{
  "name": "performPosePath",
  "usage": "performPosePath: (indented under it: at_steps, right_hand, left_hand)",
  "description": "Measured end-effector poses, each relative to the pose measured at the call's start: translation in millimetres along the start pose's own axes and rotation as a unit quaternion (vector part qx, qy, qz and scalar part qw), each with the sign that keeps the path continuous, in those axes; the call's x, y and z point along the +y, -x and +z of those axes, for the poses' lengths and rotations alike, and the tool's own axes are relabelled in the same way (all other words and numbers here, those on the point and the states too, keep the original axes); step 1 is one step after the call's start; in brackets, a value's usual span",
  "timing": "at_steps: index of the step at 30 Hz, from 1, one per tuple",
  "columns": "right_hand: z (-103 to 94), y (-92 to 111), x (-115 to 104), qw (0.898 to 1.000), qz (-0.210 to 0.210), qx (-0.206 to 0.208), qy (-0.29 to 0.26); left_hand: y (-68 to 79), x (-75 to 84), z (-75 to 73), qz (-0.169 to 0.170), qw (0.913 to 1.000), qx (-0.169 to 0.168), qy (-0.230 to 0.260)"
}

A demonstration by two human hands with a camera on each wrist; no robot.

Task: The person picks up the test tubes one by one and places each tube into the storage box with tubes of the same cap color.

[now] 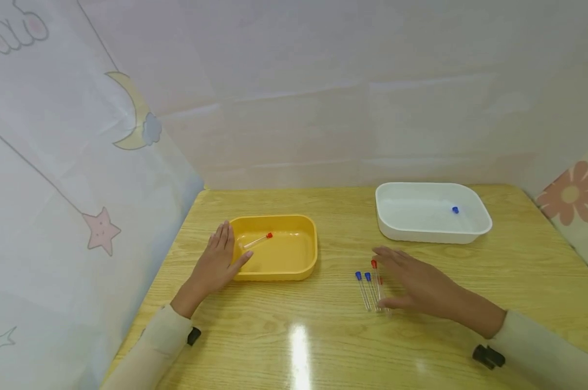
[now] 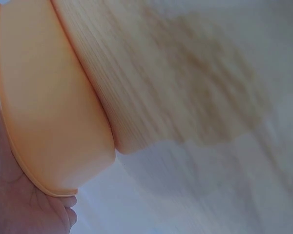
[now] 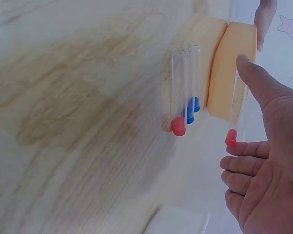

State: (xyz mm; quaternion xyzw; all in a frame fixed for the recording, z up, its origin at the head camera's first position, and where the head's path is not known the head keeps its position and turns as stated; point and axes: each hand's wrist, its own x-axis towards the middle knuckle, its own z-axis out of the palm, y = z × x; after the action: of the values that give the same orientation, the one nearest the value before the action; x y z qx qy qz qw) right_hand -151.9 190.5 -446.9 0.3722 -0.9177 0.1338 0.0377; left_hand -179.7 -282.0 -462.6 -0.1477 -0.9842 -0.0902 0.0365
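My right hand (image 1: 416, 284) pinches a test tube with a red cap (image 3: 231, 138) lengthwise, thumb at the clear end and index finger at the cap. Beneath it on the table lie three more tubes: one with a red cap (image 3: 178, 126) and two with blue caps (image 1: 368, 277). Against the left side of a yellow tray (image 1: 275, 275) rests my left hand (image 1: 216, 264), its fingers straight along the rim and its thumb over the front edge. Inside that tray lies another red-capped test tube (image 1: 258, 241).
A white tray (image 1: 428, 236) stands at the back right, with a blue-capped piece (image 1: 455, 210) inside; any clear tube is hard to see against it. The wooden table (image 1: 255, 336) ends at a printed cloth backdrop (image 1: 294, 135) behind and on both sides.
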Motion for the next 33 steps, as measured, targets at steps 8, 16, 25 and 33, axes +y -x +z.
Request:
performPosePath:
  at_steps: [8, 16, 25, 33]
  right_hand:
    - [-3.2, -10, -8, 1.0, -0.01, -0.021, 0.003]
    - [-8.7, -21, -15, 1.0, -0.01, -0.029, 0.005]
    - [-12.0, -33, -19, 0.999, -0.038, -0.005, 0.013]
    - [-12.8, -45, -27, 1.0, -0.021, 0.015, -0.012]
  left_hand:
    - [0.0, -0.1, 2.8, -0.006, 1.0, -0.004, -0.004]
    - [-1.6, -0.5, 1.1, 0.0, 0.9999, 0.005, -0.012]
    - [-1.1, 0.7, -2.3, 0.003, 0.9999, 0.008, -0.007]
    - [0.6, 1.8, -2.4, 0.003, 0.9999, 0.014, -0.001]
